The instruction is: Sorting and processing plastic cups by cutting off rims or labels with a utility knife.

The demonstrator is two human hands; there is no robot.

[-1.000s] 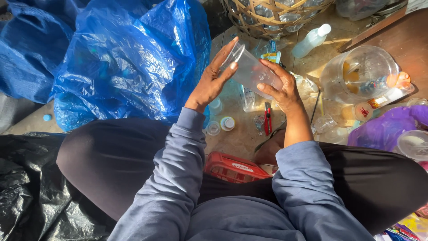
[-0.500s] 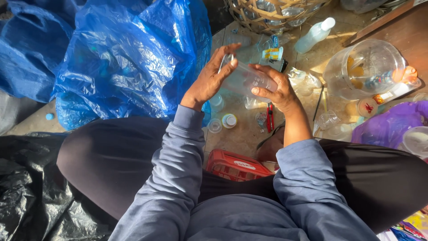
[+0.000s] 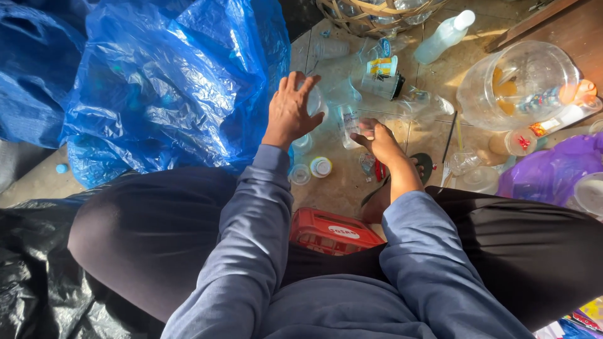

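One large blue plastic bag lies left. One big clear jar lies right. Left hand, fingers spread, touches a clear cup. Right hand pinches another clear cup above the floor. Two small lids lie below.

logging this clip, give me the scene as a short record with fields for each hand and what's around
left hand: raised, fingers spread, on a clear plastic cup
right hand: fingertips on a small clear cup
left of hands: blue plastic bag
floor: lids, clear bottle, large clear jar
under the person: red crate
top edge: wicker basket
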